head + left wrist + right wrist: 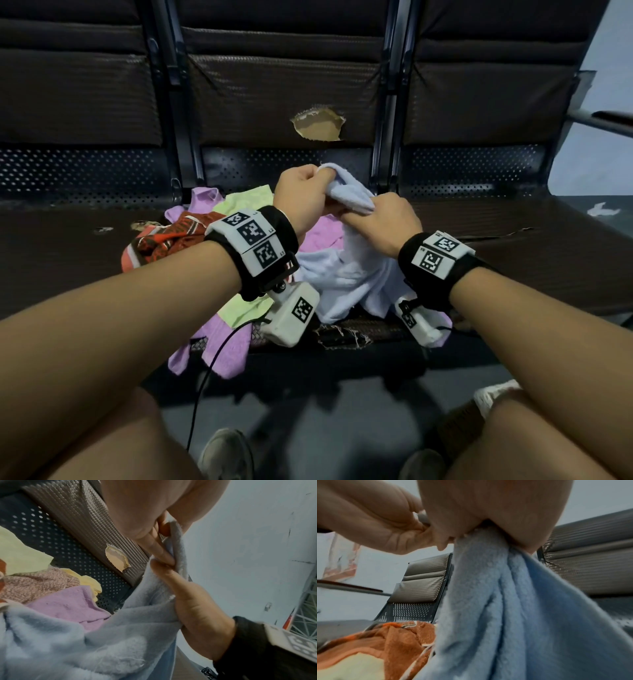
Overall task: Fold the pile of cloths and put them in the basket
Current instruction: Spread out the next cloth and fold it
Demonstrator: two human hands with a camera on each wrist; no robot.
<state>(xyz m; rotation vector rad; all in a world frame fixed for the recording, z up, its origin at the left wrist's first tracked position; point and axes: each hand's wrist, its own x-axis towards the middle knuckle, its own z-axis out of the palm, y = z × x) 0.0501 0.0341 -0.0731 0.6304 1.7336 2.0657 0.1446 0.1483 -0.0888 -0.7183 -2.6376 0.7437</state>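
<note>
At frame centre, the left hand [301, 190] and right hand [387, 219] each pinch the fluffy pale-blue towel [352, 274] with curled fingers, lifting it off the loose pile of coloured cloths [219, 219]. Nothing looks folded yet; no basket visible.

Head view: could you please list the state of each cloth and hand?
Light blue cloth: lifted, bunched, unfolded.
Left hand: grips its upper edge.
Right hand: grips it lower down.
Purple cloth: crumpled, overhanging the seat.
Green cloth: crumpled.
Orange patterned cloth: crumpled.
</note>
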